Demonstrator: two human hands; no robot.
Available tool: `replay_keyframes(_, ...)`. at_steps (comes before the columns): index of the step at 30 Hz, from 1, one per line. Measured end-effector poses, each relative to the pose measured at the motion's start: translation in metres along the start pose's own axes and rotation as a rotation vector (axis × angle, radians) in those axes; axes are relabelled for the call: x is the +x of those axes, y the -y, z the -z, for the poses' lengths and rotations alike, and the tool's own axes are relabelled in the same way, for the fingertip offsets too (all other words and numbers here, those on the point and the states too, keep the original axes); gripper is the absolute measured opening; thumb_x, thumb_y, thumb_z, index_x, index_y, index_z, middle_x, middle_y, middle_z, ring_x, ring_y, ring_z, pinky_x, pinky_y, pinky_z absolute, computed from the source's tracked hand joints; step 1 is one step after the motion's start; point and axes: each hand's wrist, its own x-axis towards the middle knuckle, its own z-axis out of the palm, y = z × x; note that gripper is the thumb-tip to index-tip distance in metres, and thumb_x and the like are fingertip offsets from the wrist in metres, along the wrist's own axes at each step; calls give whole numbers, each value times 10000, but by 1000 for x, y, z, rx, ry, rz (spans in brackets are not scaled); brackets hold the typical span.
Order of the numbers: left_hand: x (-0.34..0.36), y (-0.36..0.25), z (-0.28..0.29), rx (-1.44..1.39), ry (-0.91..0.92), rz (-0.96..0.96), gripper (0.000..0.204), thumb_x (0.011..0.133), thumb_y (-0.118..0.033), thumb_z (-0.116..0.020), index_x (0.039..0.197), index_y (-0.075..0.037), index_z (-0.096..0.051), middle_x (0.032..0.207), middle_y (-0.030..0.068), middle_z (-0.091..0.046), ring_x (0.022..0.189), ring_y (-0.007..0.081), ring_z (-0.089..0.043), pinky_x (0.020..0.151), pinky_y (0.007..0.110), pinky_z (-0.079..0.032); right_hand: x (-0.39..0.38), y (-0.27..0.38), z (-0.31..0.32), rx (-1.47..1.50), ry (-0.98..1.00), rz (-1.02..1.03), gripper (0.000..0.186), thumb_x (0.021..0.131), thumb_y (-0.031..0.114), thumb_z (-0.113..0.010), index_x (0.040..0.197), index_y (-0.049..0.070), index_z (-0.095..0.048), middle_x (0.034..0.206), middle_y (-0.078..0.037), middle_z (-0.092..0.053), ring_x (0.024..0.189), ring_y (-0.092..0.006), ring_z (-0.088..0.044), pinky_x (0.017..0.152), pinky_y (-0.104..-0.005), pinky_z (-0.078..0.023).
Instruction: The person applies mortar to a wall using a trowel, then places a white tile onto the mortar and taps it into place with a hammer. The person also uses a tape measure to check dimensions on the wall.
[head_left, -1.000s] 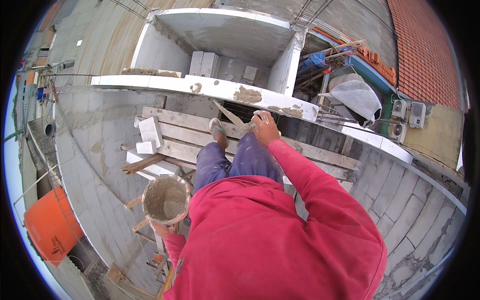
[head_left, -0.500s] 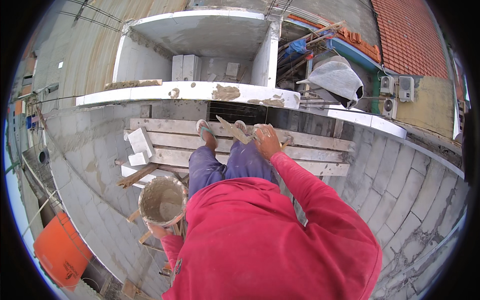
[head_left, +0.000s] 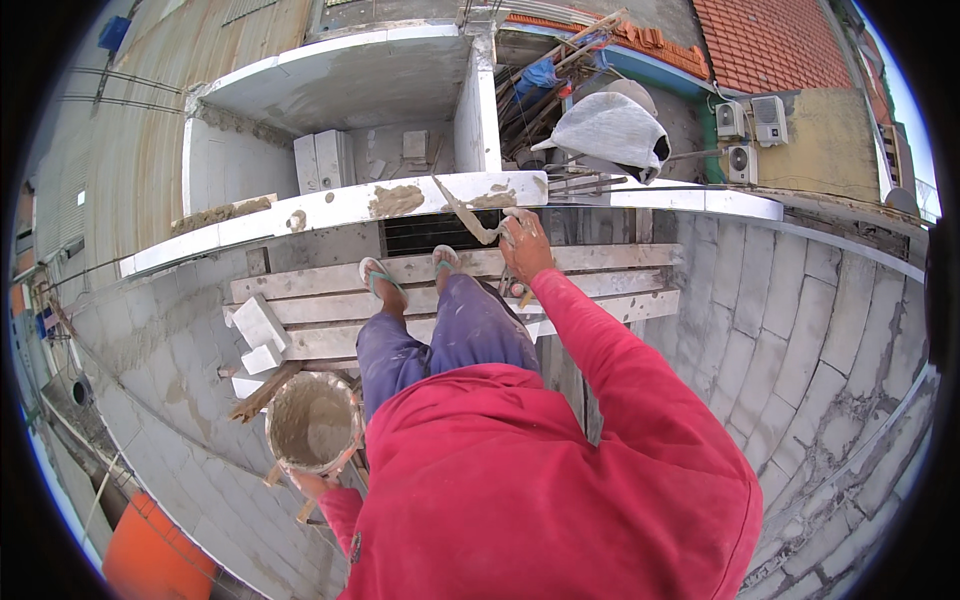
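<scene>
Trowel [head_left: 470, 222] at the white ledge [head_left: 350, 205], bucket [head_left: 357, 432] at our left side.
Our right hand [head_left: 525, 245] is curled around the trowel's handle over the far edge of the planks [head_left: 600, 258], the blade slanting up across the ledge's near edge; we cannot tell whether its tip touches. Our left hand [head_left: 314, 484] grips the bucket low on its near side, fingers mostly hidden, just beyond the planks' near left corner, with mortar [head_left: 325, 430] inside. We judge the step in hand to be trowel work at the ledge; the next move calls for a steady blade and a level bucket.
</scene>
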Motion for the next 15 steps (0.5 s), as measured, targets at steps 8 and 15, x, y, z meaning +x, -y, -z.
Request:
replay_keyframes(8, -4, 11, 5, -295, -101, -14, 471, 1060, -333, -441, 1358, 16, -546, 1309, 155, -601, 1153, 282, -622, 958, 401, -518, -74, 17, 2, 35, 615, -143, 509, 886, 280, -674, 1319, 29, -582, 1249, -256, -656, 1141, -440, -631, 996, -487, -494)
replay_keyframes(15, 15, 19, 25, -473, -230, -60, 381, 1045, -239, -470, 1320, -13, -605, 1230, 102, -661, 1066, 224, -671, 892, 369, -571, -36, 54, -8, -88, 784, 98, 390, 873, 252, -676, 1200, 58, -589, 1062, -262, -685, 1008, -466, -645, 862, -528, -513)
